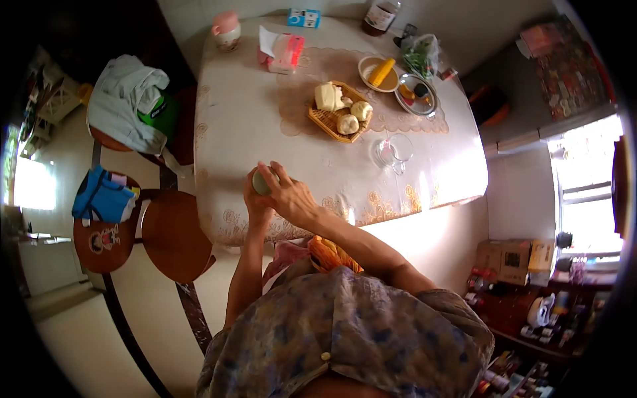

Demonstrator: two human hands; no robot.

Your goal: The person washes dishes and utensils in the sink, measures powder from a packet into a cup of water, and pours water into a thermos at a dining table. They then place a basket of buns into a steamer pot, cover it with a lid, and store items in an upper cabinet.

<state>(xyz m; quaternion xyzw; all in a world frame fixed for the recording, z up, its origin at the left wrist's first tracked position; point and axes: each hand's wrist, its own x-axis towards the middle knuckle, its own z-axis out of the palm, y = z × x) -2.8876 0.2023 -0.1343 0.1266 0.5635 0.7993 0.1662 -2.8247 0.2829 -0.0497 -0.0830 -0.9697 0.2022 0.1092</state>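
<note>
Near the table's front left edge, my two hands meet around a pale green, round-topped object point(261, 184), perhaps a cup or a lidded jar. My left hand point(255, 204) is wrapped round its side. Across its top lie the bent fingers of my right hand point(292, 199), which hide much of it. Farther right on the tablecloth stands a clear glass mug point(395, 154) with a handle. Behind it, a wicker basket point(325, 123) holds a pale block-like item point(328, 97) and several round whitish pieces point(348, 124).
Toward the back are a plate with yellow corn point(381, 71), a metal dish point(431, 106), a bag of greens point(419, 54), a bottle point(381, 16), a tissue pack point(284, 54) and a pink-lidded jar point(226, 30). Wooden stools point(176, 235) stand left of the table.
</note>
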